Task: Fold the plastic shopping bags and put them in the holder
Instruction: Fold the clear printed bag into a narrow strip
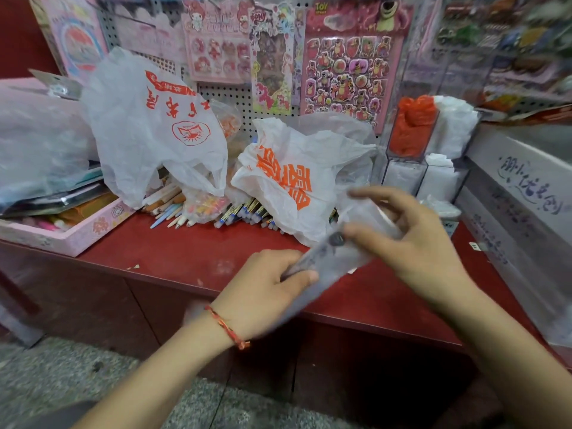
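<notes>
A translucent white plastic bag folded into a long strip [332, 261] hangs over the front of the red counter [185, 252]. My left hand [266, 289] grips its lower end, thumb on top. My right hand [411, 239], blurred by motion, pinches the upper end with thumb and forefinger while the other fingers spread. Two loose white bags with orange print lie behind: one [154, 125] at the left, one [291, 178] in the middle. A clear holder [411, 144] at the back right has an orange bag in one compartment and white bags in the others.
Pencils and pens [198, 209] lie heaped under the loose bags. A pink tray [68, 236] of stationery sits at the left. Sticker sheets [346, 75] hang on the pegboard behind. A white shelf edge [520, 193] borders the right side.
</notes>
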The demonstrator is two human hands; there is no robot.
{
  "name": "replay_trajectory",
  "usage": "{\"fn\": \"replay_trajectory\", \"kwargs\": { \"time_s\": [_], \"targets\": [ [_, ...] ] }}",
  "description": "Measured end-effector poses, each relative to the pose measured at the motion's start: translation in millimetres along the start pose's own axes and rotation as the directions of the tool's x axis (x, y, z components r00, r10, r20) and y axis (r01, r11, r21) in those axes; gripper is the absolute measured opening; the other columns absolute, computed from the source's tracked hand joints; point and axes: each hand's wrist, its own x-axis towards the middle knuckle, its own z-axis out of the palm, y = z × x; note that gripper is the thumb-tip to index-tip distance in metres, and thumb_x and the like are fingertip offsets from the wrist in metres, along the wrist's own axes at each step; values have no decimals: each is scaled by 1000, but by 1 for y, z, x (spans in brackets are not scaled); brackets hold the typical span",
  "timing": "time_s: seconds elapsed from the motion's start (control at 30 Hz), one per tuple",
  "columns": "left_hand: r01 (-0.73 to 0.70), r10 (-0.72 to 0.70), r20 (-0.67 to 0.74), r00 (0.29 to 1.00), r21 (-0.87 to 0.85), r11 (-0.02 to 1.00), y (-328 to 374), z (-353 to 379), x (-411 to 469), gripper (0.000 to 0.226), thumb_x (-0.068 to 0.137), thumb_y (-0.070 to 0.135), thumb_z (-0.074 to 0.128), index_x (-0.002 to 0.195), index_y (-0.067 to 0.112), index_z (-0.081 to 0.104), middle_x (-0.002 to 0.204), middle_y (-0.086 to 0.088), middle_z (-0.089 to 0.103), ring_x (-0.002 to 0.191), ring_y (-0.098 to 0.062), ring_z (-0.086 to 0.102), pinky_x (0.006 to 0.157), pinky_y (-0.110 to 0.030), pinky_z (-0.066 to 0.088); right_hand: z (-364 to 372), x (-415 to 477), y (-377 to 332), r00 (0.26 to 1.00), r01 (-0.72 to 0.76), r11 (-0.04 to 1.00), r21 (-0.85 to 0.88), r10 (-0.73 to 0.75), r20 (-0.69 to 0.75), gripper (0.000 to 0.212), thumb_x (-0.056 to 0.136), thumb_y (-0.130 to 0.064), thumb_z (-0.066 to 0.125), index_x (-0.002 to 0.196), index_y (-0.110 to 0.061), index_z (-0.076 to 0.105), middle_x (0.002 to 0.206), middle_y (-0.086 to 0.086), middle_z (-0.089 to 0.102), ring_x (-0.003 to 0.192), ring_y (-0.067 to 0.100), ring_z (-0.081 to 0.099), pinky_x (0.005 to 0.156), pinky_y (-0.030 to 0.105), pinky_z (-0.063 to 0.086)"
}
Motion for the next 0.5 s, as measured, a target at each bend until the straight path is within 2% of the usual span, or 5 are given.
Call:
{"fn": "replay_trajectory", "kwargs": {
  "time_s": [0.07, 0.13, 0.23, 0.4, 0.5],
  "targets": [
    [146, -143, 39, 989, -415, 898, 7, 3, -5, 28, 87, 19, 61, 72, -4, 59, 63, -2, 64, 55, -9, 59, 56, -20, 46, -1, 2, -2, 965, -263, 894, 363, 250, 84, 68, 56, -25, 87, 116, -17, 56, 90, 8, 72, 77, 12, 67, 67, 21, 55],
    [284, -247, 145, 958, -587, 758, 7, 8, -12, 17, 83, 14, 59, 81, -1, 67, 77, -11, 73, 66, -19, 70, 60, -24, 54, 9, 0, 4, 910, -408, 821, 400, 332, 248, 50, 68, -13, 80, 112, -8, 58, 88, 4, 73, 76, 11, 68, 63, 20, 53],
    [362, -305, 196, 932, -543, 758, -2, 14, -14, 40, 73, 33, 61, 90, -2, 70, 89, -17, 73, 82, -25, 71, 74, -34, 56, 26, -8, 14, 910, -399, 885, 240, 352, 218, 11, 85, -3, 61, 91, -11, 66, 79, -1, 71, 65, 6, 63, 58, 16, 48],
    [299, -335, 17, 942, -494, 817, -8, 15, -9, 23, 90, 23, 54, 86, 7, 71, 78, -4, 74, 70, -10, 68, 60, -21, 51, 36, -14, 25, 908, -343, 939, 13, 328, 261, 10, 95, -12, 51, 88, -14, 58, 57, 0, 57, 40, 9, 48, 41, 19, 40],
    [309, -373, -21, 927, -520, 796, -13, 18, -7, 27, 92, 19, 53, 88, -3, 70, 84, -14, 73, 77, -21, 68, 72, -31, 53, 39, -18, 31, 898, -357, 933, 39, 332, 290, 8, 97, -14, 48, 101, -10, 54, 60, 5, 57, 42, 11, 50, 40, 22, 41]
  ]
}}
